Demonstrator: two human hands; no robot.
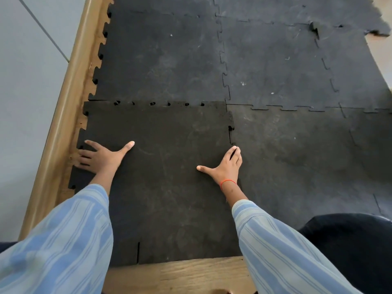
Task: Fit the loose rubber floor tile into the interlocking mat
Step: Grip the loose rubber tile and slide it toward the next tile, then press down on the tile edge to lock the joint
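Observation:
The loose black rubber tile [165,177] lies in the near-left corner of the interlocking mat [265,66]. Its far edge overlaps the neighbouring tile, with small gaps showing along the toothed seam [152,103]. Its right edge sits partly meshed with the tile beside it. My left hand [104,155] presses flat on the tile's left edge, fingers spread over the teeth. My right hand [226,166] rests on the tile's right edge with fingers straight along the seam; a red thread circles its wrist.
A wooden skirting board [70,98] and a grey wall [27,92] run along the left. Bare wooden floor [180,274] shows at the near edge. A lifted tile corner [314,28] sits far right. A dark clothed knee [352,240] is at lower right.

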